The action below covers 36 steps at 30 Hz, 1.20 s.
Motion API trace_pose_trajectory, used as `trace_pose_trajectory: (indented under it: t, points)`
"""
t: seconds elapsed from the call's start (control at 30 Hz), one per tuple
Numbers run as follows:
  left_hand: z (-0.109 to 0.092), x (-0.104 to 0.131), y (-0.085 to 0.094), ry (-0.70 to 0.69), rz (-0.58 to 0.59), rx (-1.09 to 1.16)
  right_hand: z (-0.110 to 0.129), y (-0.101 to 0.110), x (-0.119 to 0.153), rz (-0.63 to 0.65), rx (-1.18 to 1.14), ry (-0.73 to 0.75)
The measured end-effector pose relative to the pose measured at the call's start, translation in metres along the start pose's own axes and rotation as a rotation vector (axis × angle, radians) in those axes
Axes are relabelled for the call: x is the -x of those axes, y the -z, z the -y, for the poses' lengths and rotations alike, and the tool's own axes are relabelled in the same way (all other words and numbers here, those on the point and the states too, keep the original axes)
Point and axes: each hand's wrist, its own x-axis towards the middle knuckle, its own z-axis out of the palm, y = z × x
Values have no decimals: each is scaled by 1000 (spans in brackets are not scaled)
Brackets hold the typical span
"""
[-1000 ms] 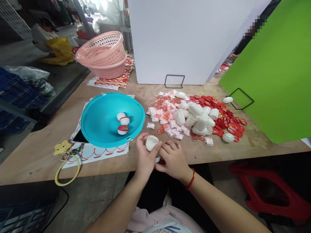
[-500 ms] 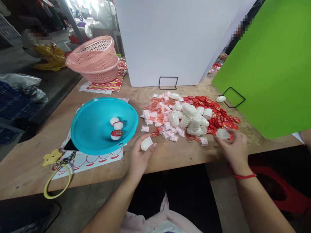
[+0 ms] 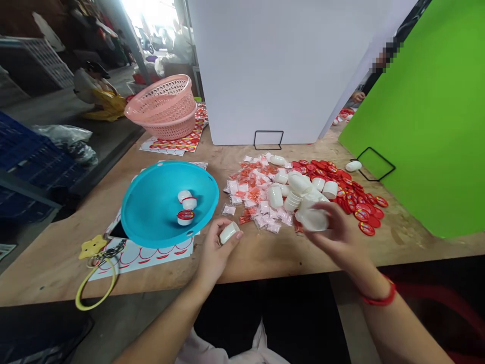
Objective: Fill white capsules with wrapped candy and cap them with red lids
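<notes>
Nearest my camera, a red bracelet (image 3: pixel 382 298) circles the right wrist, well to the right of the blue basin (image 3: pixel 142 199), which I use as my marker. Left of centre, in front of the basin, a yellow key ring loop (image 3: pixel 96 298) lies by the table edge.

Just beyond the basin's near right rim I have the left hand (image 3: pixel 214 247), its thumb and fingers curled round a white cup (image 3: pixel 229 232), which sits tilted. Farther right of the basin, the right hand (image 3: pixel 341 237) bends thumb and forefinger about a translucent cup (image 3: pixel 316 220); that hand is blurred, but I read it as a grip, with the cup's round mouth towards me. It overlaps the cup heap (image 3: pixel 300 183), and I can't tell whether the two touch.

I judge the step in hand to be handling single cups, one to each hand. A next move would call for a light grip on these smooth walls and room around the heap.

Inside the basin lie three small cups (image 3: pixel 185 220), at least two with red on them. Right of the basin spread the sachets (image 3: pixel 232 187), with red discs (image 3: pixel 367 228) past the heap. Behind the basin stand pink baskets (image 3: pixel 162 108); right of those, a white board (image 3: pixel 261 65).
</notes>
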Motion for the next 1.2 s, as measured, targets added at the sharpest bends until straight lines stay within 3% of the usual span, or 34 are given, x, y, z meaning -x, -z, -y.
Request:
trace_pose_trajectory:
  t: [0.13, 0.23, 0.33, 0.4, 0.53, 0.7, 0.87, 1.07, 1.2]
  points:
    - [-4, 1, 4, 64, -22, 26, 36, -85, -37, 335, 153, 363]
    - [-8, 4, 1, 311, -76, 269, 41, -148, -72, 488, 398, 510]
    - [-12, 5, 0, 582, -114, 610, 36, -190, -96, 613, 572, 655]
    - [-14, 4, 2, 675, -119, 786, 33, -204, -105, 670, 629, 717]
    - [-16, -3, 10, 719, -105, 989, 30, -204, -111, 716, 591, 757]
    - [-14, -10, 11, 704, -75, 1057, 34, -181, -98, 579, 326, 781]
    - [-12, -13, 5, 626, -46, 1021, 38, -169, -64, 655, 138, 616]
    - [-12, -16, 6, 612, -94, 966, 24, -164, -50, 581, 197, 469]
    - [-9, -11, 14, 649, -70, 951, 13, -159, -51, 546, 498, 564]
